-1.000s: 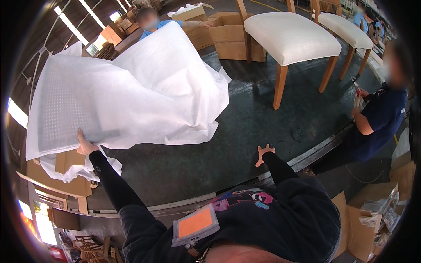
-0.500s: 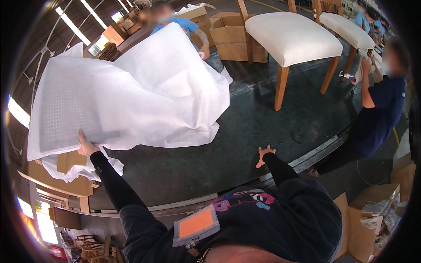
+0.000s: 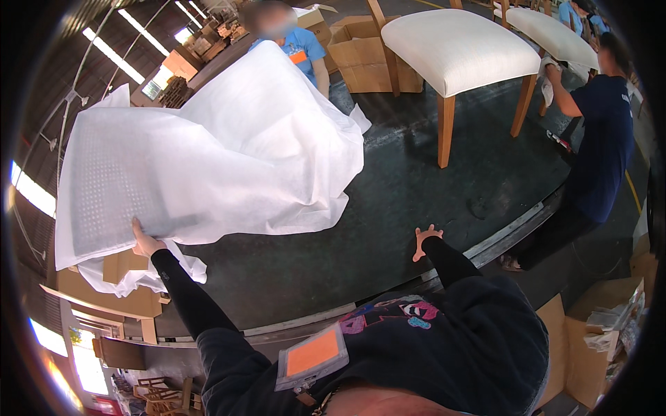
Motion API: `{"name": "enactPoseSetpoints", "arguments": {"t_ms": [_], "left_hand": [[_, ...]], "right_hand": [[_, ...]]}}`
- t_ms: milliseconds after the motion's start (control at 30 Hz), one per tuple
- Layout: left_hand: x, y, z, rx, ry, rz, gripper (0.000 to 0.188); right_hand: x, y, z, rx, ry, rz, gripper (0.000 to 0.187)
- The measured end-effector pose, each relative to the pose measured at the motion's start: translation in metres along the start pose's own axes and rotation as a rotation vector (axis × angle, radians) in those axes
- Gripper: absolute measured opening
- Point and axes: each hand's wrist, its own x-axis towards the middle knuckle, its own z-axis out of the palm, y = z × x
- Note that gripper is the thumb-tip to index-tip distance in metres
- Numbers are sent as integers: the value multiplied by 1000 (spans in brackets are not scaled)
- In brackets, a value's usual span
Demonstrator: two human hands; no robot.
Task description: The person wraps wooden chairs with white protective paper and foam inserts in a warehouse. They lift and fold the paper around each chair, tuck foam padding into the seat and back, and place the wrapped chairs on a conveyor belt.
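Observation:
A large white wrapping sheet [image 3: 270, 152] drapes over a bulky piece of furniture on the dark green work surface [image 3: 388, 201]. A flat panel with a dotted pattern shows faintly through its left part; the rest is hidden. My left hand [image 3: 146, 241] grips the lower edge of that panel through the sheet, thumb over the front and fingers mostly out of sight. My right hand [image 3: 424, 242] rests on the work surface near its front edge, fingers spread and holding nothing. Beyond it stands a wooden chair [image 3: 461, 52] with a cream upholstered seat.
Behind the sheet is a person in light blue [image 3: 298, 52]. At the right, a person in dark blue [image 3: 603, 132] works at a second cream chair [image 3: 551, 33], near a red and silver tool [image 3: 559, 141]. Cardboard boxes stand at the back [image 3: 371, 55] and lower right [image 3: 586, 347].
The person in dark blue has turned toward the second chair, and the red and silver tool is lower. The person in light blue has straightened up. My hands keep their places.

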Motion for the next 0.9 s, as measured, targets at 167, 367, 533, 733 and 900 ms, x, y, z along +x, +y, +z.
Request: {"name": "enactPoseSetpoints", "arguments": {"t_ms": [167, 367, 533, 733, 900], "left_hand": [[-1, 1, -2, 22, 0, -3, 54], [-1, 2, 0, 27, 4, -6, 54], [2, 1, -1, -5, 0, -7, 53], [5, -2, -4, -24, -17, 16, 48], [6, -3, -2, -3, 24, 0, 44]], "right_hand": [[-2, -3, -1, -9, -18, -4, 133], [-7, -2, 2, -94, 35, -23, 133], [-12, -4, 0, -90, 19, -39, 133], [-15, -6, -4, -105, -1, -48, 133], [-12, -6, -3, -109, 25, -48, 133]]}}
